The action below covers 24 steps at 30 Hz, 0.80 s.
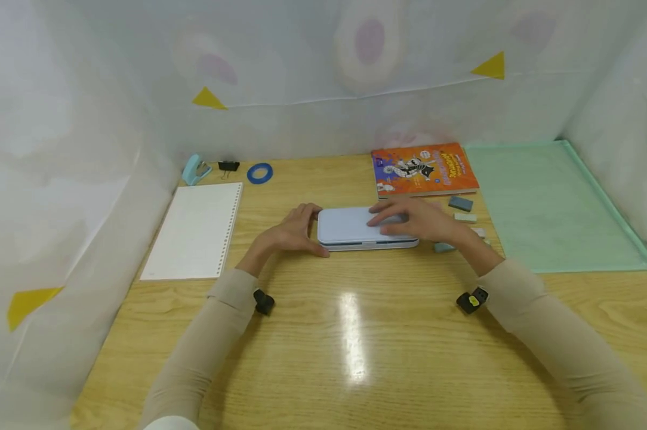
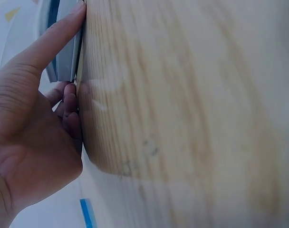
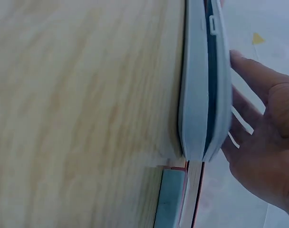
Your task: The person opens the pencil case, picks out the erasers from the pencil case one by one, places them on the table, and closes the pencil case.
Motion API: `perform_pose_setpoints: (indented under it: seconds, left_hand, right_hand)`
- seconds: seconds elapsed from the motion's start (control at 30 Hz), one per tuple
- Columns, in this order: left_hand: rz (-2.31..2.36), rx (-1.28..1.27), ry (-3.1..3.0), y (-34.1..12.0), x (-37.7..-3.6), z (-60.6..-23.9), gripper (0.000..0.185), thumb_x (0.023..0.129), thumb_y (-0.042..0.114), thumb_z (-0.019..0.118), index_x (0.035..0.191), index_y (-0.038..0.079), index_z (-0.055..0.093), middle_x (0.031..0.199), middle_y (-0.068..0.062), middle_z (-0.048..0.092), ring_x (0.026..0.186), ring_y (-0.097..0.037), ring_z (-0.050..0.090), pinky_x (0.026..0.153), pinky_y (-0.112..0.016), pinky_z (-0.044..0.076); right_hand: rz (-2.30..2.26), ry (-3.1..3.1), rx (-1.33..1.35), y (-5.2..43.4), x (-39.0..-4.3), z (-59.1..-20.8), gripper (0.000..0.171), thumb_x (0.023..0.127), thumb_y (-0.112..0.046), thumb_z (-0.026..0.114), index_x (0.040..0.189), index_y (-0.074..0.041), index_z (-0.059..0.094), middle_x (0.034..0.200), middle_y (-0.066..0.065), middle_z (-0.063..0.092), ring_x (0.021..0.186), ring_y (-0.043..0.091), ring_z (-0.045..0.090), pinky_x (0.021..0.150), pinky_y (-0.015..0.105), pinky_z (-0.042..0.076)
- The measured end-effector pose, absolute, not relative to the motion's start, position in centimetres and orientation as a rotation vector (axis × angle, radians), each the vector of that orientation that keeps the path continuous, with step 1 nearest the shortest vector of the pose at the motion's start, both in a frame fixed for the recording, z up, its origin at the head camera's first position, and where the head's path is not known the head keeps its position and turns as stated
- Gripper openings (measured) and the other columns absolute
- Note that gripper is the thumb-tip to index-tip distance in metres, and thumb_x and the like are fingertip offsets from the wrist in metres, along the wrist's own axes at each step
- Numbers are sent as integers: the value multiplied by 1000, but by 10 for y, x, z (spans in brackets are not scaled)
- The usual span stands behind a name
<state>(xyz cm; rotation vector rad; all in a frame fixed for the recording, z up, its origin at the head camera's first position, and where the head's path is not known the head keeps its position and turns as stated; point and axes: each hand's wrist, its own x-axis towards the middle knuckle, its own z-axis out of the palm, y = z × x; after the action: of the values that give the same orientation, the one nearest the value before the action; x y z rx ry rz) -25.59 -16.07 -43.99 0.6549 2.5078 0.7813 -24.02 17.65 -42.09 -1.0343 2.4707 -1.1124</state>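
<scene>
Both forearms, in beige sleeves, reach forward across a glossy wooden table [image 1: 356, 334] and meet at a flat, pale blue case [image 1: 350, 226] lying closed near the table's middle. The case is a smooth rectangle with rounded corners and a dark seam running between lid and base. The left hand [image 1: 293, 230] sits at the case's left end, thumb stretched along the near edge and the other fingers curled against the end wall, bracing it rather than lifting it. The right hand [image 1: 415, 220] lies flat across the lid, fingers nearly straight and spread, pressing down on top without gripping. Just behind the case rests an orange book [image 1: 422, 169] with a cartoon cover, and small erasers [image 1: 460, 203] lie beside the right wrist. A white sheet of punched loose-leaf paper [image 1: 197, 230] lies to the left, with a blue stapler [image 1: 194, 169], a black binder clip [image 1: 228, 166] and a ring of blue tape [image 1: 260, 173] behind it. A green mat [image 1: 549, 203] covers the right side.
</scene>
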Motion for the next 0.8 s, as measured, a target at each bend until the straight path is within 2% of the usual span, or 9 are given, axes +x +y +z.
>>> perform_pose_setpoints:
  seconds: [0.07, 0.17, 0.57, 0.67, 0.8]
  left_hand:
    - [779, 654, 2509, -160, -256, -439, 101, 76, 45, 91, 152, 10, 34, 147, -11, 40, 131, -29, 36, 115, -48, 32]
    - [766, 662, 2517, -160, -256, -437, 101, 75, 45, 91, 151, 9, 34, 145, -11, 40, 131, -29, 37, 114, -47, 33]
    - [769, 695, 2528, -159, -255, -443, 102, 76, 45, 91, 152, 8, 34, 146, -12, 41, 131, -30, 37, 115, -48, 31]
    - [781, 691, 2527, -159, -254, -443, 102, 76, 45, 91, 152, 9, 33, 148, -12, 40, 133, -31, 37, 115, -49, 31]
    - [790, 699, 2527, -163, -249, -446, 102, 79, 45, 90, 155, 8, 32, 149, -13, 40, 136, -31, 36, 117, -49, 30]
  right_hand:
    - [-1087, 2489, -1071, 173, -240, -423, 28, 96, -14, 76, 124, -13, 78, 146, 16, 57, 144, 42, 39, 117, 62, 27]
    - [-1060, 2510, -1054, 170, -238, -424, 30, 93, -12, 79, 122, -13, 79, 146, 16, 56, 143, 41, 38, 118, 61, 24]
    - [-1002, 2554, -1041, 163, -227, -416, 24, 90, -4, 80, 113, -7, 80, 141, 18, 56, 143, 45, 37, 118, 64, 23]
    - [-996, 2574, -1056, 163, -224, -418, 26, 91, -3, 79, 116, -7, 79, 142, 19, 57, 142, 45, 39, 117, 62, 27]
    - [-945, 2591, -1135, 172, -221, -427, 32, 97, -7, 73, 129, -10, 74, 148, 16, 56, 142, 41, 43, 114, 59, 35]
